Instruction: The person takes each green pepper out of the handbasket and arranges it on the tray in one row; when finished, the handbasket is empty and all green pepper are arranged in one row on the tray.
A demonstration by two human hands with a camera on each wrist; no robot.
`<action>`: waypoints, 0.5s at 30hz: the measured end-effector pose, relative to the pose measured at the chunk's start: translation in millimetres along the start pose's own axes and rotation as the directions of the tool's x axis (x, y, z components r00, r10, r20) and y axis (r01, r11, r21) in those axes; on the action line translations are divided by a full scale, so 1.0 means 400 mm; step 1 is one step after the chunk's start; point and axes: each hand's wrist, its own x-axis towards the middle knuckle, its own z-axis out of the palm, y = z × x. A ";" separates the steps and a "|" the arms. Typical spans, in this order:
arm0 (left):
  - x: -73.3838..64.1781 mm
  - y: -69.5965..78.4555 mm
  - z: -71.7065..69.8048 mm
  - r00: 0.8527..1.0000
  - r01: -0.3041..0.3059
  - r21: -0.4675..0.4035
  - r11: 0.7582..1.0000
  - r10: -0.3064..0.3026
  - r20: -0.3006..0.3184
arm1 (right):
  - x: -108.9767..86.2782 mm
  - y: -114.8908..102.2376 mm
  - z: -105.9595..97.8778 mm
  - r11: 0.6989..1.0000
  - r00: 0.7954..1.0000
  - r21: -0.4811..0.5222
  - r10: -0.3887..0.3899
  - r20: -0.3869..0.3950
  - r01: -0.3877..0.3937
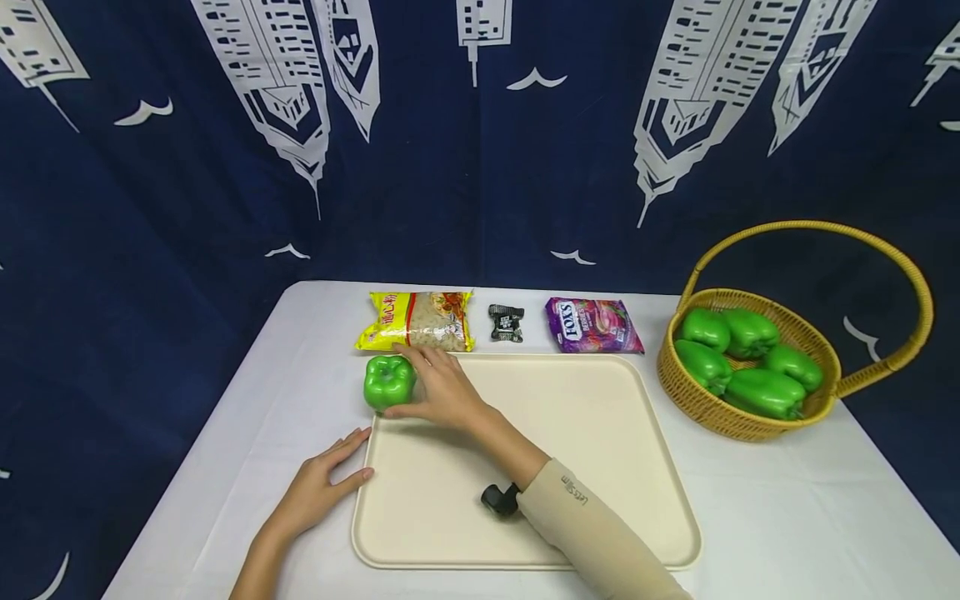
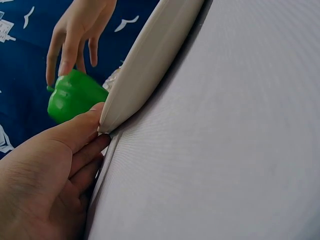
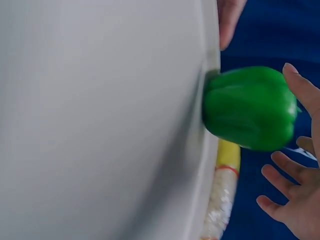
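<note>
A green bell pepper (image 1: pixel 388 383) sits at the far left corner of the cream tray (image 1: pixel 570 425), its lobed end facing up. My right hand (image 1: pixel 442 390) reaches over the tray to the pepper, with thumb and fingers spread around its near side. In the right wrist view the fingers stand apart from the pepper (image 3: pixel 250 107), and the thumb tip is close to it; I cannot tell whether it touches. My left hand (image 1: pixel 315 492) lies on the table at the tray's left edge, fingers extended. The left wrist view shows its thumb against the tray rim (image 2: pixel 135 75).
Behind the tray lie a yellow food bag (image 1: pixel 423 321), a small black packet (image 1: pixel 506 323) and a purple FOX'S candy bag (image 1: pixel 596 325). At the right stands a wicker basket (image 1: pixel 697 404) with a tall handle, holding several green peppers (image 1: pixel 761 393). A dark blue curtain (image 1: pixel 480 192) hangs behind.
</note>
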 end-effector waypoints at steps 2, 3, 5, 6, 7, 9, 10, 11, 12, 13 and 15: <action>-0.001 0.000 0.000 1.000 0.001 0.001 1.000 -0.001 -0.001 | -0.014 0.010 -0.024 1.000 0.999 0.022 -0.013 -0.030 0.014; 0.000 -0.001 0.000 1.000 -0.001 0.005 1.000 0.001 -0.001 | -0.023 0.019 -0.038 0.999 0.999 0.033 -0.014 -0.049 0.015; 0.000 -0.001 0.000 1.000 -0.005 0.007 1.000 0.005 -0.003 | -0.043 0.045 -0.073 0.998 0.994 0.065 -0.015 -0.107 0.023; 0.001 -0.002 0.001 1.000 -0.004 0.008 1.000 0.004 -0.005 | -0.054 0.062 -0.092 0.996 0.989 0.086 -0.013 -0.146 0.025; 0.001 0.000 0.002 1.000 -0.006 0.010 1.000 0.006 -0.006 | -0.069 0.083 -0.114 0.995 0.982 0.097 -0.011 -0.188 0.030; 0.003 0.000 0.005 1.000 -0.006 0.013 1.000 0.006 -0.008 | -0.102 0.130 -0.160 0.992 0.960 0.120 0.000 -0.280 0.035; 0.003 0.001 0.005 1.000 -0.004 0.014 1.000 0.004 -0.008 | -0.122 0.156 -0.184 0.991 0.944 0.125 0.002 -0.329 0.042; 0.003 0.001 0.006 1.000 -0.002 0.016 1.000 0.002 -0.008 | -0.143 0.183 -0.208 0.992 0.926 0.119 0.002 -0.377 0.047; 0.003 0.001 0.006 1.000 0.001 0.018 1.000 -0.001 -0.007 | -0.166 0.210 -0.233 0.993 0.909 0.110 0.008 -0.417 0.042; 0.003 0.002 0.005 1.000 0.004 0.021 1.000 -0.004 -0.005 | -0.190 0.238 -0.258 0.995 0.891 0.096 0.014 -0.455 0.033; 0.002 0.002 0.004 1.000 0.013 0.027 1.000 -0.013 0.003 | -0.243 0.289 -0.308 0.998 0.857 0.062 0.041 -0.514 -0.011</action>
